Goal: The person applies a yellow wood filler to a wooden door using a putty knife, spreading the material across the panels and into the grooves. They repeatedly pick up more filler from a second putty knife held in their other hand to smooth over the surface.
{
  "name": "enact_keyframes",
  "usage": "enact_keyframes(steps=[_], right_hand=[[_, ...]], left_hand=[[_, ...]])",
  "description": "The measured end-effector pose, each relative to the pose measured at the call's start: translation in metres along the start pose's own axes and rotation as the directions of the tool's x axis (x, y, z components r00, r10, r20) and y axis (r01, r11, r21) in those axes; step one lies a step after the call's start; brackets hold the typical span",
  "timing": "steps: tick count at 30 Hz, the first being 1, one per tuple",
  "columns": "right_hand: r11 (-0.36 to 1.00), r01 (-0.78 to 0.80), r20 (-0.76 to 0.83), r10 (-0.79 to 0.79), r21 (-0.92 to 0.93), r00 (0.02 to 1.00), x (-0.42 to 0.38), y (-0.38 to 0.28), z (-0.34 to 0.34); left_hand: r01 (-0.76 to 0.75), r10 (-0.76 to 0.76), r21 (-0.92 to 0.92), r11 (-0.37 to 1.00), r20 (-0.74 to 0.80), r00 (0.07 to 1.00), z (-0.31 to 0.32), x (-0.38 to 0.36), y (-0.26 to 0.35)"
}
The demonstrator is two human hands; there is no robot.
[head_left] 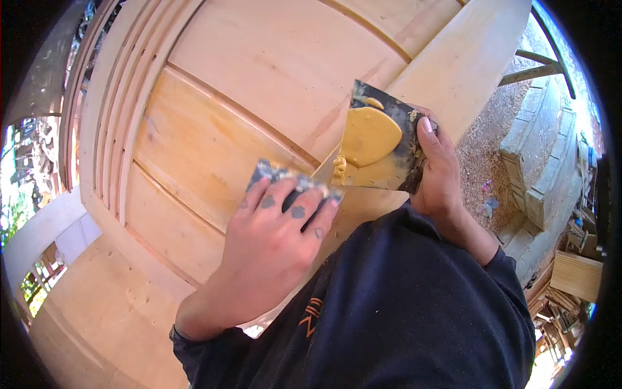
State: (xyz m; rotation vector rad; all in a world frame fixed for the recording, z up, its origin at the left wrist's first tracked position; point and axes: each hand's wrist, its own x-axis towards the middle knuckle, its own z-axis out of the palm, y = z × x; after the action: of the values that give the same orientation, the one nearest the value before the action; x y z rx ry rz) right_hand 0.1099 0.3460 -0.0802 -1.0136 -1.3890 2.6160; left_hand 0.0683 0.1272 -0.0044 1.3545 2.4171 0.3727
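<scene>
Several pale wooden panels, divided by grooved strips, make up the large panelled woodwork (246,61) filling most of our view; next in size comes our dark shirt (414,305), with orange lettering on it. Over at the right we see a weathered grey structure (541,149) beside ground strewn with shavings. Our left hand (278,227), grey marks on its fingers, lies palm down in front of the panels, the fingers slightly spread and clamped on a blurred, smeared spreader (259,171); we cannot tell where its thumb sits. The black palette plate (413,159) is up and tilted just beside it, in our right hand (442,165), thumb pressed on its face and fingers behind. On the plate we have a smooth yellow pool of filler paste (370,135), and, smallest, a rough lump (339,170) at its left edge
</scene>
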Motion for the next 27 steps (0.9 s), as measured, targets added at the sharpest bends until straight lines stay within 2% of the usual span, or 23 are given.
enact_keyframes(steps=[1,4,7,10,16,20,23,26,27], right_hand=[[1.000,0.015,-0.043,-0.014,0.006,0.999,0.000,0.002,0.000],[0.998,0.064,-0.101,-0.065,-0.014,0.993,0.004,-0.002,-0.004],[0.995,0.098,-0.105,-0.097,0.000,0.990,0.013,0.000,-0.022],[0.995,0.088,-0.105,-0.083,0.038,0.991,0.021,0.003,-0.030],[0.996,0.083,-0.053,-0.082,0.028,0.995,0.028,0.000,-0.046],[0.997,0.072,-0.078,-0.069,0.040,0.995,0.032,-0.002,-0.046],[0.996,0.091,-0.121,-0.087,0.024,0.989,0.036,0.002,-0.044],[0.994,0.088,-0.029,-0.087,0.066,0.996,0.038,0.004,-0.049],[0.994,0.087,-0.020,-0.086,0.072,0.996,0.037,0.004,-0.049]], left_hand=[[0.008,-0.006,-0.027,1.000,0.078,0.997,0.001,-0.001,0.000],[0.254,-0.270,-0.166,0.953,-0.081,0.959,0.001,-0.011,-0.013],[0.437,-0.452,-0.118,0.892,-0.190,0.872,0.033,-0.025,-0.024],[0.412,-0.387,0.061,0.909,-0.244,0.889,0.066,-0.029,-0.028],[0.445,-0.394,0.110,0.889,-0.311,0.865,0.098,-0.020,-0.027],[0.369,-0.355,0.033,0.929,-0.204,0.912,0.091,-0.023,-0.005],[0.409,-0.386,0.050,0.911,-0.242,0.890,0.072,-0.026,-0.017],[0.539,-0.522,-0.028,0.842,-0.295,0.800,0.061,-0.020,-0.042],[0.520,-0.503,-0.011,0.854,-0.273,0.820,0.066,-0.020,-0.040]])
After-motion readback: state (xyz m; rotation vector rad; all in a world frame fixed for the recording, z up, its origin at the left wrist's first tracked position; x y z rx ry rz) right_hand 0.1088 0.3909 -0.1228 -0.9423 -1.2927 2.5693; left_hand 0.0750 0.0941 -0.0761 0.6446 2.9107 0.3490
